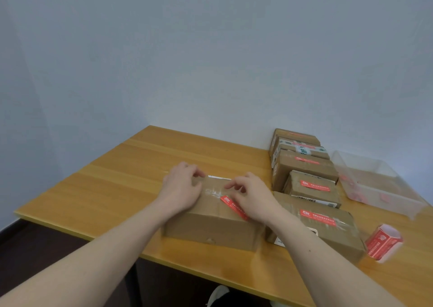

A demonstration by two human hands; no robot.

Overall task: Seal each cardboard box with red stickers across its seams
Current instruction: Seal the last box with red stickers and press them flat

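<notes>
Both hands are laid on one cardboard box at the table's near edge.
It is steadied by the left hand, fingers curled over its far edge, while a red sticker is pressed across the seam by the right hand, fingers loosely bent.

table: wood-look top, smooth, slightly glossy
box: brown cardboard, matt, creased
sticker: red paper, smooth
tray: clear plastic, glossy
wall: matt, plain
</notes>
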